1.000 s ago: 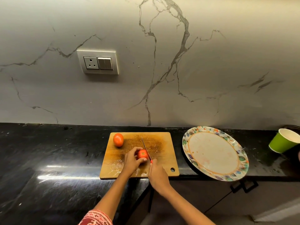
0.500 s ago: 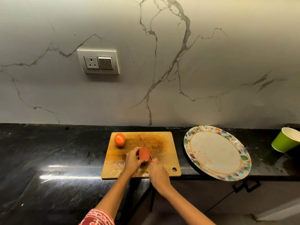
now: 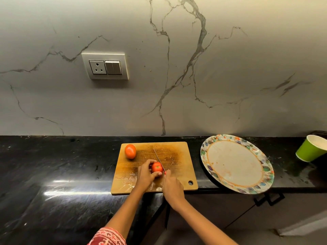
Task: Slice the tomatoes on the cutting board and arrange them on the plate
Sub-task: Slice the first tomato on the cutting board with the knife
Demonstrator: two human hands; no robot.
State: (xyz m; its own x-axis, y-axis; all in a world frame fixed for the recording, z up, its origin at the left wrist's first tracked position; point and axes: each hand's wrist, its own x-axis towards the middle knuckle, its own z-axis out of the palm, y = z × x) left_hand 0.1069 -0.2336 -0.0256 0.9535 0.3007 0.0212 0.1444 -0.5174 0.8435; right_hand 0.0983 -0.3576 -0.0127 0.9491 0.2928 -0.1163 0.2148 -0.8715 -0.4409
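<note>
**Knife set against the first tomato, fingers close to the edge**

On the cutting board (image 3: 178, 152), near its front edge, the left hand (image 3: 145, 175) curls round a tomato (image 3: 157, 167) and steadies it. The right hand (image 3: 172, 188) grips the knife (image 3: 158, 159), its blade lying along the tomato's right side. A second tomato (image 3: 130, 151) sits whole at the board's back-left corner. The plate (image 3: 265, 171), still without slices, overhangs the counter's front edge. The board looks wet, so the round tomato could roll or slip under pressure, carrying the blade toward the thumb beside it.

Knife (image 3: 158, 159) against gripped tomato (image 3: 157, 167)
</note>
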